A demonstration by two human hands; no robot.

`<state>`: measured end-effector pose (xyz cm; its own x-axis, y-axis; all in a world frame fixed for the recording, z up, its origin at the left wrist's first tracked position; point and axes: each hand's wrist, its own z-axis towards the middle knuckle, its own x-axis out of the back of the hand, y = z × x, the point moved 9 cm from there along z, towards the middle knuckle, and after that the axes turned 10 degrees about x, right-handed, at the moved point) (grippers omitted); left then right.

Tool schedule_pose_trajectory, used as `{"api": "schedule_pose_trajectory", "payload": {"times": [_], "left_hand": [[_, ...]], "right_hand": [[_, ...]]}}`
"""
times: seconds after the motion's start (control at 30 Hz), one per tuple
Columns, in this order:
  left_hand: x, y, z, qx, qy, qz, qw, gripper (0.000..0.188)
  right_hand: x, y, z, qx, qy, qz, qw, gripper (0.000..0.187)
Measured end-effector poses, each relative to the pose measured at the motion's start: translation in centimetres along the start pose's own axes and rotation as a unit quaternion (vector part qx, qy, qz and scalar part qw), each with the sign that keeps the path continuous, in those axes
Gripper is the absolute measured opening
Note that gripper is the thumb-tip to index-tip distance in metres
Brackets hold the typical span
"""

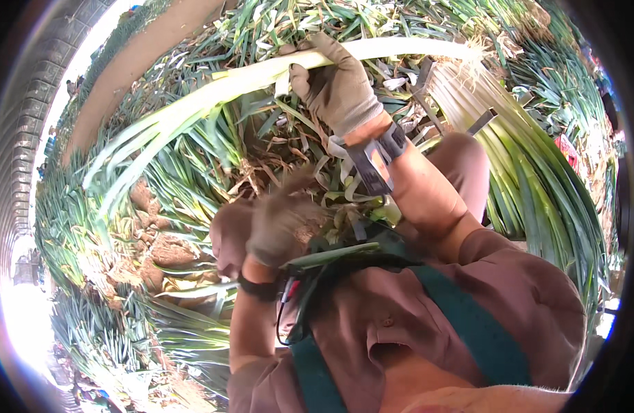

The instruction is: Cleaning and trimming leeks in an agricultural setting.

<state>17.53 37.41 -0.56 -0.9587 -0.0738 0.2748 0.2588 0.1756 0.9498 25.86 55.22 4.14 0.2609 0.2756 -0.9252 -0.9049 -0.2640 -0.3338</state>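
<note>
Right hand [341, 93], gloved, upper centre of the frame. Fingers wrapped around the pale shaft of a single leek [406, 48], one finger lying over the top, another fingertip showing below. The leek lies almost level across the upper part of the frame, roots [475, 58] toward the upper right, leaves drooping to the left. Grip falls partway along, where shaft turns to leaf; probably chosen because it's near the balance point, firm root end one side, limp leaves the other.

Left hand [282, 224], also gloved, centre of the frame, low in front of the body and well apart from the held leek. Blurred; cannot tell whether its fingers are closed or hold anything.

Right of the frame: a bundle of leeks [516, 148], pale ends toward the top, greens fanning downward. Lies beside the knee [461, 158], between dark uprights of a metal rack [430, 96], which seem to keep the stalks together and lined up.

Left side: loose leeks [200, 162] over the ground, less orderly, with clods of soil [169, 251] among them. Leaf scraps [282, 131] litter the space between the hands.
</note>
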Motion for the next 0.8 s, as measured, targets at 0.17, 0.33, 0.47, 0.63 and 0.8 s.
{"api": "schedule_pose_trajectory", "payload": {"times": [0.17,0.33,0.47,0.63,0.8], "left_hand": [[10.8,0.1,2.6,-0.083,0.101,-0.329,0.935,0.067],[13.2,3.0,3.7,-0.168,0.2,-0.335,0.906,0.042],[15.2,2.4,1.4,-0.163,0.247,-0.253,0.921,0.044],[13.2,4.5,-1.1,-0.178,0.239,-0.192,0.935,0.053],[13.1,4.1,-2.4,-0.192,0.174,-0.214,0.942,0.053]], "right_hand": [[-1.7,3.5,-3.7,-0.063,-0.055,0.092,0.992,0.041],[-0.6,5.7,-10.4,-0.221,-0.103,-0.307,0.92,0.029],[-8.1,-1.5,-10.6,0.27,-0.249,-0.696,0.617,0.038],[-8.7,5.3,-6.2,0.171,-0.371,-0.62,0.67,0.032],[-7.5,7.7,-7.2,0.034,-0.404,-0.454,0.793,0.03]]}}
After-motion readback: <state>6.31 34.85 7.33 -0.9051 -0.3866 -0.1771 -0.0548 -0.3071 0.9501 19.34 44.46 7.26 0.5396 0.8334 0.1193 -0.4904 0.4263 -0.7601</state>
